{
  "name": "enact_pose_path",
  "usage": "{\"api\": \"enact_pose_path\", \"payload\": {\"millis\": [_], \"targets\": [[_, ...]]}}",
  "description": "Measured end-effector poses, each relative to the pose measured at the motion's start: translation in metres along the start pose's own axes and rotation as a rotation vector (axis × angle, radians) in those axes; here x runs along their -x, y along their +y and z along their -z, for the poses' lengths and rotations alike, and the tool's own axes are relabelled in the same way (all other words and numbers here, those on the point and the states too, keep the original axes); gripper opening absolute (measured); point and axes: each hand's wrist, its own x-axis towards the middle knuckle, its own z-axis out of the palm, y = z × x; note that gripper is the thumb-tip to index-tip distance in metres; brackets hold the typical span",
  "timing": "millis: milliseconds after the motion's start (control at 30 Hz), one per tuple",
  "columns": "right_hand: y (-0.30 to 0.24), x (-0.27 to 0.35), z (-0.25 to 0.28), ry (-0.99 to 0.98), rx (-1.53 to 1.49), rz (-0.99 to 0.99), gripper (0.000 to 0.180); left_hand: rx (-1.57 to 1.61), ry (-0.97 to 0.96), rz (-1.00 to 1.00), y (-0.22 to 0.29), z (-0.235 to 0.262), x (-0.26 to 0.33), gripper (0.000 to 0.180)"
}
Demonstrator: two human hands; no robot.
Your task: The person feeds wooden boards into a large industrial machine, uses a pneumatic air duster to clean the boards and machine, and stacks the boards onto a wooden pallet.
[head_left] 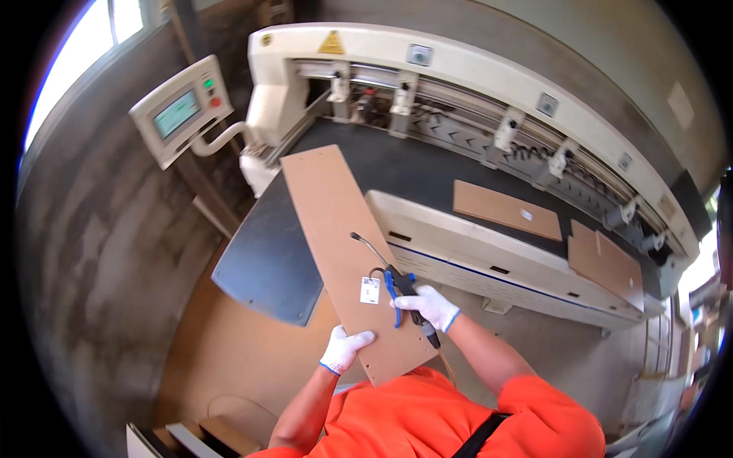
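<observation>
A long brown fibreboard panel (pixel 336 237) with a small white label (pixel 369 290) runs from my chest toward the machine. My left hand (pixel 343 349), in a white glove, grips the panel's near left edge. In my gloved right hand (pixel 429 305) is a black air blow gun with a blue trigger (pixel 397 288). Its thin metal nozzle (pixel 368 246) lies over the panel's middle and points away from me.
A large white woodworking machine (pixel 489 84) with a dark bed (pixel 412 172) fills the back. Two more brown panels (pixel 507 210) (pixel 607 263) lie on it at right. A control screen on an arm (pixel 182 111) stands at left. Stacked boards (pixel 229 359) lie below.
</observation>
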Motion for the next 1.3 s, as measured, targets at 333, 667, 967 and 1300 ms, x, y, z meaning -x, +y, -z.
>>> {"api": "enact_pose_path", "payload": {"millis": [333,667,967,1300], "targets": [[0.095,0.117,0.095,0.910,-0.352,0.011,0.022,-0.478,-0.701,0.418,-0.054,-0.124,-0.189,0.055],[0.074,0.118,0.089,1.352,-0.737,-0.127,0.021,-1.929,-0.749,-0.702,0.021,-0.311,-0.537,0.142],[0.031,0.051,0.101,1.430,-0.937,-0.068,0.025,-2.118,-0.945,-0.563,0.010,-0.320,-0.578,0.148],[0.027,-0.015,0.135,1.211,-0.809,-0.006,0.024,-2.130,-0.706,-0.476,0.080,-0.227,-0.558,0.128]]}}
